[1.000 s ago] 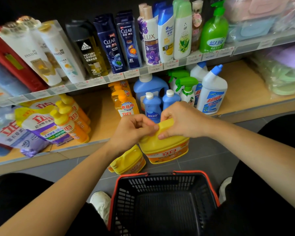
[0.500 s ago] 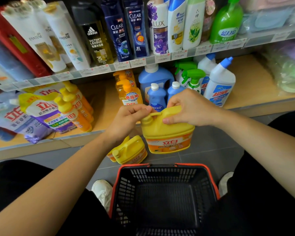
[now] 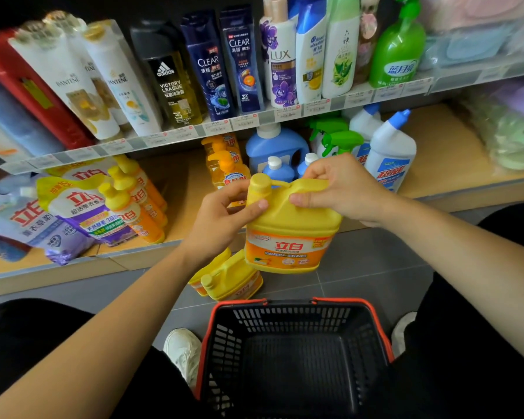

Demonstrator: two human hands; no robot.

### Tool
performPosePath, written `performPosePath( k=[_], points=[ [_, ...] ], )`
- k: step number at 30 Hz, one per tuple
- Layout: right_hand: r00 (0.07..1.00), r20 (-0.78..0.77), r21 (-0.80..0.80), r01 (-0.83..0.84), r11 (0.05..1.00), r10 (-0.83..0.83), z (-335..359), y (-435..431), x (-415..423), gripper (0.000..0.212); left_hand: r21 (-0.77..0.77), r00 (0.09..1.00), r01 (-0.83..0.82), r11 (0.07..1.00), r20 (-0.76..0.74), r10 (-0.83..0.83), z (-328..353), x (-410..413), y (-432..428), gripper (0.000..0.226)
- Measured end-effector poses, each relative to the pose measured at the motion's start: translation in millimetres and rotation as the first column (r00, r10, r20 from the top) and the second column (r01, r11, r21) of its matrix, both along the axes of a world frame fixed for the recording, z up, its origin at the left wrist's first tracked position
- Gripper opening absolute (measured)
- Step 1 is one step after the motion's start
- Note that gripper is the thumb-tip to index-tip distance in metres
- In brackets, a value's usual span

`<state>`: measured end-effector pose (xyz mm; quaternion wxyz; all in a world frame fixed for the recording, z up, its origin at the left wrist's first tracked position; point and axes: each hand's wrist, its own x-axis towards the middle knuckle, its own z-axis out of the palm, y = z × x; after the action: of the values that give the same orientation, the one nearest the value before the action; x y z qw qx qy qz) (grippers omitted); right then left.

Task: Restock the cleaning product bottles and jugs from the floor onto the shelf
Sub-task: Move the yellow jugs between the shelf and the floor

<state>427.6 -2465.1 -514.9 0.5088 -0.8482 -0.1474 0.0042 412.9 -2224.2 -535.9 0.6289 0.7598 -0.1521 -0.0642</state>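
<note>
the yellow jug (image 3: 288,231) hangs upright in the air in front of the bottom shelf (image 3: 436,140). the right hand (image 3: 342,189) grips its handle, likely bearing the weight, while the left hand (image 3: 224,219) pinches its neck to steady it

I am in a shop: white price labels (image 3: 245,120) line the grey shelf edge (image 3: 336,101) under rows of branded shampoo bottles (image 3: 208,71), and a red-rimmed black plastic shopping basket (image 3: 288,302) sits at my feet.

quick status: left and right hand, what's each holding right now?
Left hand: closed, grip on the yellow jug just below its cap.
Right hand: closed, grip on the same jug's handle.
</note>
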Motion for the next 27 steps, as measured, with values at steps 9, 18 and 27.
performPosePath(
  k=[9,18,27],
  points=[
    [0.998,-0.056,0.369,0.039,0.929,-0.019,12,-7,-1,0.030,0.020,0.986,-0.090,0.996,-0.137,0.092,-10,5,18,0.064],
    [0.988,-0.150,0.709,0.135,0.692,-0.040,27,-19,6,0.021,-0.141,0.941,-0.114,0.983,-0.334,0.061,-12,12,29,0.063],
    [0.948,-0.308,0.707,0.288,0.646,-0.086,18,-14,13,0.026,-0.397,0.940,-0.160,0.904,-0.340,0.017,0,7,19,0.099]
  ],
)
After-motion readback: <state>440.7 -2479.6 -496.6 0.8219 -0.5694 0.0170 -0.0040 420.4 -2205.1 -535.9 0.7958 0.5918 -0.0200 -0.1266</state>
